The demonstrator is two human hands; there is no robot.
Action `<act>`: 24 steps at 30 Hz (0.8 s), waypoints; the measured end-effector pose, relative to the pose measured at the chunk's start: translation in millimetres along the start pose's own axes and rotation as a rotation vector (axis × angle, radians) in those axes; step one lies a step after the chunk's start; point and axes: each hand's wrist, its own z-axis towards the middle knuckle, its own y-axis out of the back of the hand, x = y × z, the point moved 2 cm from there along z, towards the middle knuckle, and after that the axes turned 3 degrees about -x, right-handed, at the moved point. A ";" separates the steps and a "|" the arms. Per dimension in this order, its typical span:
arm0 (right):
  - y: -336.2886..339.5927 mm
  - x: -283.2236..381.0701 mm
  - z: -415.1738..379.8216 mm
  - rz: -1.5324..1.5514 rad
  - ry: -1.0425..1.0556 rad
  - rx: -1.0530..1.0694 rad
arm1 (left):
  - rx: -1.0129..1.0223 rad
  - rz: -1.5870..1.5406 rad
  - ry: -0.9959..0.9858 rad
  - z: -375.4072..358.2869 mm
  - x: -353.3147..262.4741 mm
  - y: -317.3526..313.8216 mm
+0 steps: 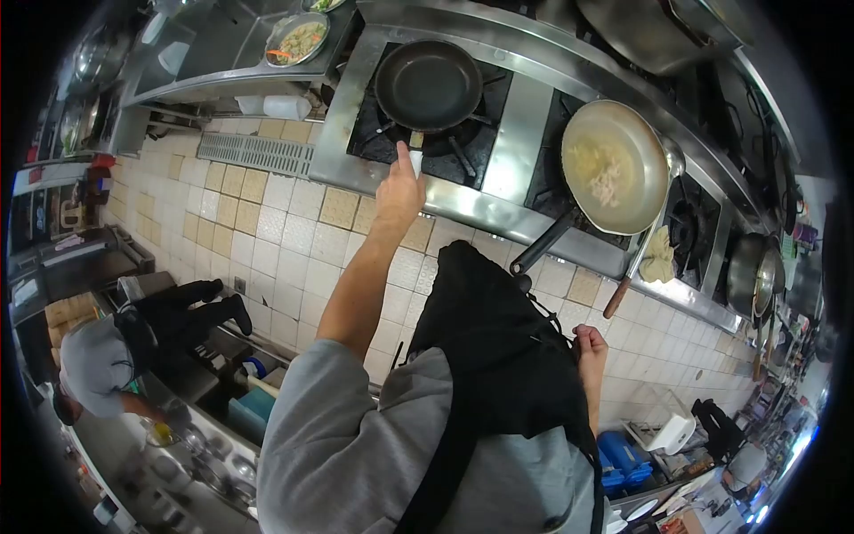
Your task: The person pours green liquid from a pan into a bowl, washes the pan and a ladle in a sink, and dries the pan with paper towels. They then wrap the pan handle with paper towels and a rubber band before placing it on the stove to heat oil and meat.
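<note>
My left hand (400, 189) is wrapped round the pale handle of a black frying pan (429, 84), which sits on the left burner and looks empty. To the right, a larger light-coloured pan (614, 166) rests on another burner, with yellowish liquid and pale pieces in it. Its black handle (544, 242) points toward me, untouched. My right hand (591, 345) hangs low beside my black apron (498, 329), fingers curled; whether it holds anything is too small to tell.
A wooden-handled utensil (616, 298) and a folded cloth (658, 256) lie at the stove's front edge. A bowl of food (298, 41) stands at the upper left. One person (98, 356) bends over a counter at the left; another (745, 465) is at the lower right.
</note>
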 end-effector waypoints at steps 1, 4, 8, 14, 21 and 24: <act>-2.6 1.8 0.3 0.001 -0.010 0.006 | -0.002 0.001 0.000 -0.4 0.6 2.6; -10.9 25.7 -6.7 -0.085 0.030 -0.003 | -0.079 -0.235 0.012 -10.9 4.7 8.8; -21.9 74.1 -6.9 -0.058 0.117 0.127 | -0.114 -0.402 0.085 -30.3 31.4 -19.0; -123.3 175.2 17.7 -0.271 0.190 0.502 | -0.053 -0.860 0.200 -55.0 24.3 -20.8; -292.2 185.7 79.1 -0.404 0.208 0.697 | 0.208 -1.091 0.541 -69.5 12.5 -16.9; -337.6 175.3 112.8 -0.386 0.077 0.643 | 0.209 -1.135 0.578 -74.9 12.6 -11.4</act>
